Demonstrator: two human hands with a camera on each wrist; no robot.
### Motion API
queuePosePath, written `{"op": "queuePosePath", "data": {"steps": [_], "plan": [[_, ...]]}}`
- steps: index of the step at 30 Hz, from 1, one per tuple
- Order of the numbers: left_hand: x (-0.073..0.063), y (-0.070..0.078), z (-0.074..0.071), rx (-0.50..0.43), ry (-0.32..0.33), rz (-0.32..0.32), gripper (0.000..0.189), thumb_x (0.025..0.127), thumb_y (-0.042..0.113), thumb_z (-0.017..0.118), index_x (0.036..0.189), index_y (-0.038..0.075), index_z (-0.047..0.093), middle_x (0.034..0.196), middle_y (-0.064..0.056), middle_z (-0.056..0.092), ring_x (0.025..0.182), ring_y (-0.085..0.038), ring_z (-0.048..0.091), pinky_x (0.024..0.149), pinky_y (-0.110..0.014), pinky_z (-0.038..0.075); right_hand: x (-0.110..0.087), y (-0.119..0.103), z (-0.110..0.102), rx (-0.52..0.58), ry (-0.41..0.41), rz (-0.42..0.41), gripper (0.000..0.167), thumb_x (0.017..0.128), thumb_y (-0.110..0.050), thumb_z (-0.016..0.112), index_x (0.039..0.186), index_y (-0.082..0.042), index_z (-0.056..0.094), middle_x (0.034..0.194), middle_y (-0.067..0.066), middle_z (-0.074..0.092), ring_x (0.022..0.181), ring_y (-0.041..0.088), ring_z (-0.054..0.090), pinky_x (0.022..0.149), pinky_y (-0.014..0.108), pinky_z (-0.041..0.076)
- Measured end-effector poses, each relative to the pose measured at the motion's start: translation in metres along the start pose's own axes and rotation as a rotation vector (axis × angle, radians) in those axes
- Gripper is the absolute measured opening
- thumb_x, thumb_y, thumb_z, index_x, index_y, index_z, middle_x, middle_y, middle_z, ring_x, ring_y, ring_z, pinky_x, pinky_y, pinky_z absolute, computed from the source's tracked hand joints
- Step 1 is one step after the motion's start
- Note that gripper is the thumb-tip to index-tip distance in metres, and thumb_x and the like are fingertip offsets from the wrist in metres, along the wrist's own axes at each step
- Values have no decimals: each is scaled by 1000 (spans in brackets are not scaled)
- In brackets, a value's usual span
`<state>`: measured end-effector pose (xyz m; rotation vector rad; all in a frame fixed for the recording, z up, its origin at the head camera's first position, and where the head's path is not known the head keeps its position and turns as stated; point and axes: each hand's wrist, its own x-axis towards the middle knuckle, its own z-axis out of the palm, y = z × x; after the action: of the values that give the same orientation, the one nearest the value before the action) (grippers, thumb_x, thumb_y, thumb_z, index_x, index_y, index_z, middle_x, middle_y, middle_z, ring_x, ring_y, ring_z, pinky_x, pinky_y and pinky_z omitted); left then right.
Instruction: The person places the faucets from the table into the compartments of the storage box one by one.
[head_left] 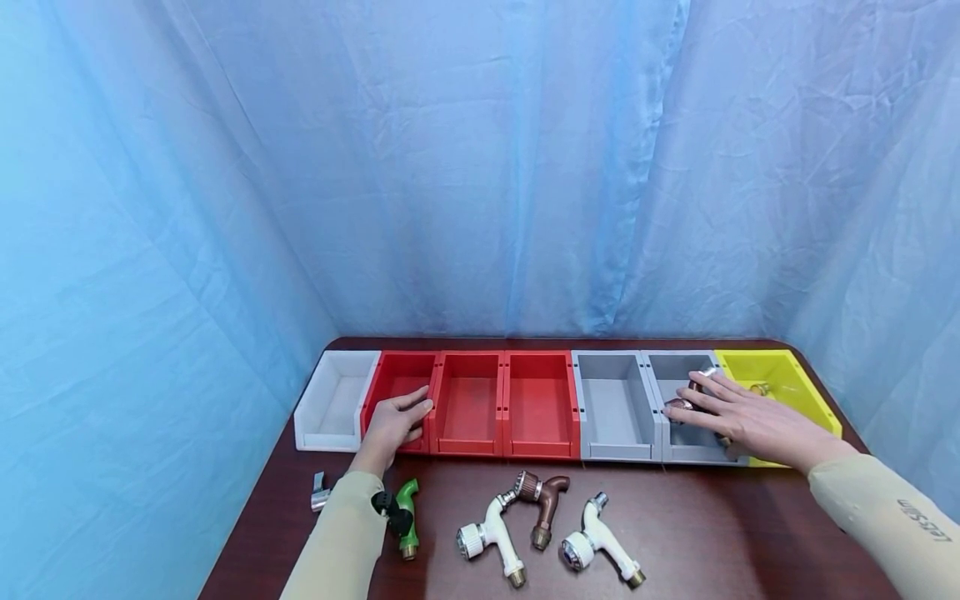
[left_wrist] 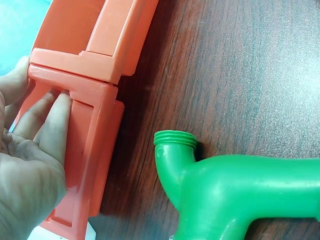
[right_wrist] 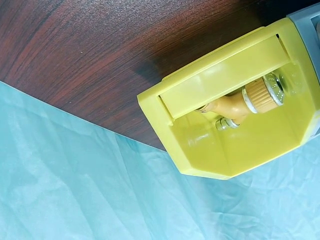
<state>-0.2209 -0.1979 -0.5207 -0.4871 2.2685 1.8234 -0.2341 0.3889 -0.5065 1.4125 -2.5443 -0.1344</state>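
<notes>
Over a grey plastic bin, my right hand is gripping a brown faucet, my half-open left hand touching a red bin.

Bench: dark reddish-brown, wood-grained. On it, in one row, left to right: white bin; three red bins; two grey bins; yellow bin. In front: silver metal piece, partly hidden; green tap; white tap, close to brown tap; second white tap.
</notes>
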Motion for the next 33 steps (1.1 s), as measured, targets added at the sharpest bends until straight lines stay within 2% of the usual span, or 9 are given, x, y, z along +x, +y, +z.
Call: {"op": "queuePosePath", "data": {"steps": [3,6,9,12,15,18,19,21,33], "plan": [[0,0,0,0,-3,4,61,93,32,76,150,24,55,152,-15,49,133,-41,50,94,-43,58,0,-2,-2,-1,-31,35,110,59,-2,92,155,-28,46,156,8,48,143,40,42,122,44,32],[0,0,-1,-3,-7,4,60,93,32,76,149,24,55,151,-15,49,133,-41,50,94,-43,58,1,-3,-5,8,-56,67,111,60,-4,93,156,-31,44,156,9,48,144,40,40,97,55,55],[1,-1,-1,-3,-14,4,61,93,32,76,150,24,54,151,-15,49,134,-41,49,94,-43,58,1,-3,-5,20,-61,71,112,59,-5,94,156,-31,44,156,10,49,144,42,39,84,57,59],[2,-1,-1,-4,-15,2,63,92,31,77,150,23,54,151,-14,48,134,-40,49,95,-44,57,1,-3,-4,14,-53,61,113,57,-7,95,156,-30,45,155,11,49,144,42,40,85,56,60],[2,-2,-1,-3,-16,4,65,92,32,78,151,23,53,152,-14,48,134,-41,48,96,-44,57,1,-2,-3,9,-48,48,113,58,-10,97,156,-29,45,155,10,49,144,40,41,104,51,52],[2,-1,-1,-2,-16,6,64,92,32,77,151,24,54,152,-14,48,134,-41,48,96,-44,57,0,-2,-2,4,-50,30,112,60,-17,98,157,-27,43,156,10,48,142,40,43,126,38,22],[2,-1,-1,-2,-16,8,63,92,32,77,150,24,54,152,-14,48,135,-40,48,96,-44,57,0,-1,-1,4,-50,20,112,60,-19,98,158,-26,42,157,10,47,142,40,44,128,34,10],[2,-1,-1,-4,-12,9,61,93,32,76,149,26,55,152,-14,48,134,-40,48,95,-44,57,0,-1,-1,-6,-52,5,114,60,-22,98,158,-24,41,159,10,44,142,40,44,126,27,-2],[3,-2,-1,-13,-10,2,60,92,34,77,148,26,56,151,-14,50,133,-40,50,95,-44,58,-4,-3,0,-28,-41,27,112,63,-34,96,159,-24,40,159,11,44,143,41,42,126,30,-5]]}}
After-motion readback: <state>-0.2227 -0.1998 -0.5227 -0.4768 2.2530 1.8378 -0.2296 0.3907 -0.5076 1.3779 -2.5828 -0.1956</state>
